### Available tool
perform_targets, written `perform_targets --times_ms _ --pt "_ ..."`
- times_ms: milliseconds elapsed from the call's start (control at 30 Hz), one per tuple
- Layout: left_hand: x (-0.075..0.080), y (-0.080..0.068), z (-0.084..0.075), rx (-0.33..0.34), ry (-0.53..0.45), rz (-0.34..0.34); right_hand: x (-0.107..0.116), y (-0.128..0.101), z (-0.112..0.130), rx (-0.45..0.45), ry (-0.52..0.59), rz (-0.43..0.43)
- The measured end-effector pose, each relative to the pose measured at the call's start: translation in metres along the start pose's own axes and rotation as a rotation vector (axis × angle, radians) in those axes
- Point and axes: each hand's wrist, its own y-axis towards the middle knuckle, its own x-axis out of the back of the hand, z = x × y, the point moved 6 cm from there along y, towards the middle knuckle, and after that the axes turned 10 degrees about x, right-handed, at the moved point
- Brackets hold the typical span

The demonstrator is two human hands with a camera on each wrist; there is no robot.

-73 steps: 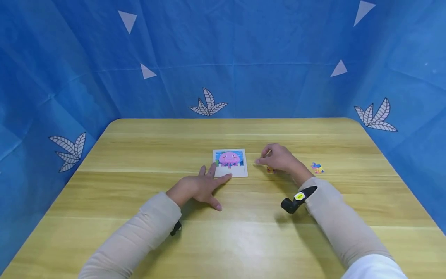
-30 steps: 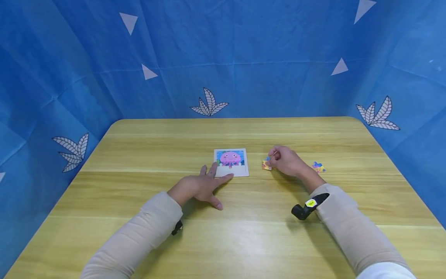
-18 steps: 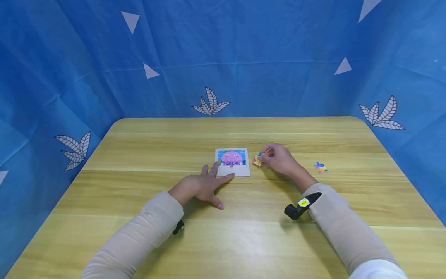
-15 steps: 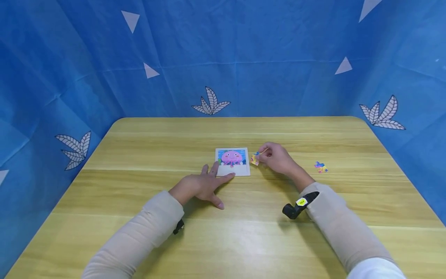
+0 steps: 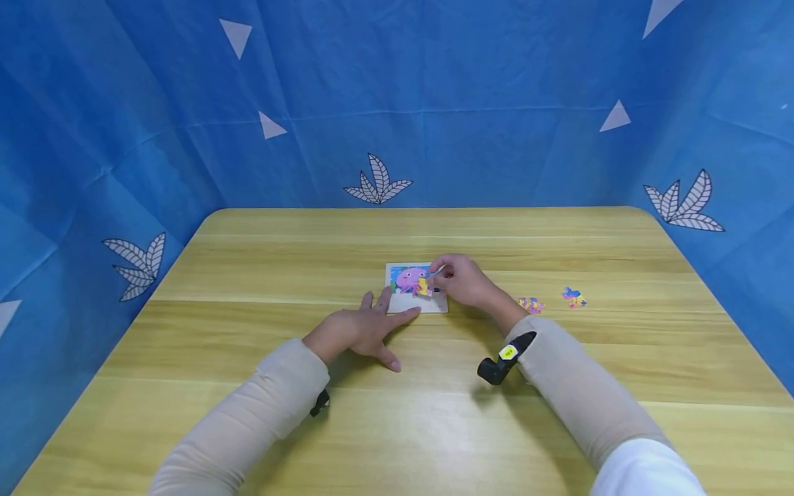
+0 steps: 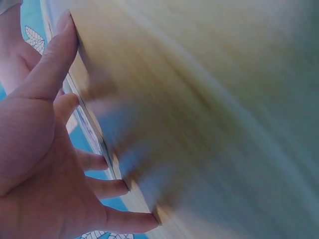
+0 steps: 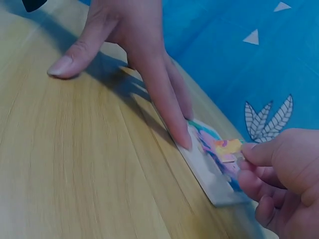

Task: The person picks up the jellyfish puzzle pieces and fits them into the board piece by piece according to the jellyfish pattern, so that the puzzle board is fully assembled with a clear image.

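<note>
A small white-framed puzzle board [image 5: 414, 305] with a pink jellyfish picture lies at the middle of the wooden table [image 5: 248, 275]. My left hand [image 5: 360, 331] lies flat beside it, straight fingers touching the board's near-left corner [image 7: 187, 142]. My right hand [image 5: 462, 281] hovers over the board's right part and pinches a small yellow-and-pink puzzle piece [image 5: 424, 287] between thumb and forefinger. In the right wrist view the piece [image 7: 227, 148] sits just above the board [image 7: 212, 186], held by the right hand [image 7: 279, 174]. The left wrist view shows the left palm [image 6: 35, 164] pressed against the table.
Two loose puzzle pieces lie on the table right of the board: one [image 5: 531, 304] near my right wrist, another [image 5: 573, 297] farther right. Blue cloth walls with leaf and triangle prints enclose the table on three sides.
My right hand picked up a piece right of the board and carried it left over the board. A second loose piece is now uncovered. The left hand stayed put.
</note>
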Motion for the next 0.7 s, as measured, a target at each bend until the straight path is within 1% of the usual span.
perform_targets --times_ms 200,400,500,700 --pt "0.001 0.000 0.000 -0.007 -0.001 0.000 -0.012 0.010 0.006 -0.014 0.016 0.049" --pt "0.000 -0.001 0.000 -0.011 0.006 0.006 -0.027 0.018 0.011 -0.010 0.101 0.099" --pt "0.000 -0.001 0.000 -0.017 0.011 0.008 -0.033 0.020 0.012 -0.010 0.107 0.123" --pt "0.001 -0.002 0.000 -0.007 0.013 0.009 -0.039 0.024 0.018 0.029 -0.034 0.144"
